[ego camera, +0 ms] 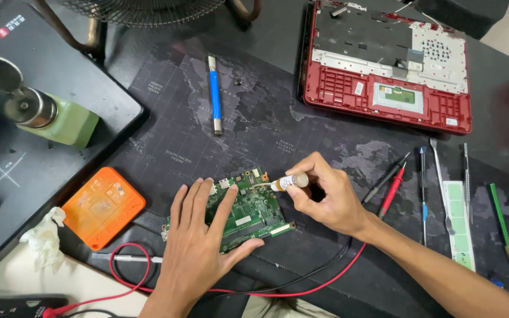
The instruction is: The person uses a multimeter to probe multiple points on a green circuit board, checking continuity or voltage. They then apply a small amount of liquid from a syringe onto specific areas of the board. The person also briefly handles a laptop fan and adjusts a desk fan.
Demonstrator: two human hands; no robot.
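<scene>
A green circuit board (248, 209) lies flat on a dark desk mat (195, 118) with a map printed on it, near the front middle of the table. The left hand (198, 247) rests on the board with its fingers spread out flat — it presses down and grips nothing. The thumb sticks out along the near edge of the board.

The right hand (328, 197) comes in from the right. Its fingers are pinched around a small white tube (290, 182) with a thin tip. The tip points left and sits right at the far right corner of the board; I cannot tell if it really touches.

To the left of the board lies an orange square case (102, 206), and near it a crumpled white tissue (45, 238). Farther left stands a pale green bottle (60, 121) with a shiny metal top. Far up the mat lies a blue pen-shaped tool (214, 94).

At the far right sits an opened red laptop shell (384, 65), its insides showing. Near the right hand lie a red probe (393, 191) and a black probe (384, 179) side by side, and their red and black wires (301, 282) loop along the near edge of the table, under both arms. More thin tools — a screwdriver (423, 194), metal tweezers (440, 182) and a green stick (501, 218) — lie in a row farther right.
</scene>
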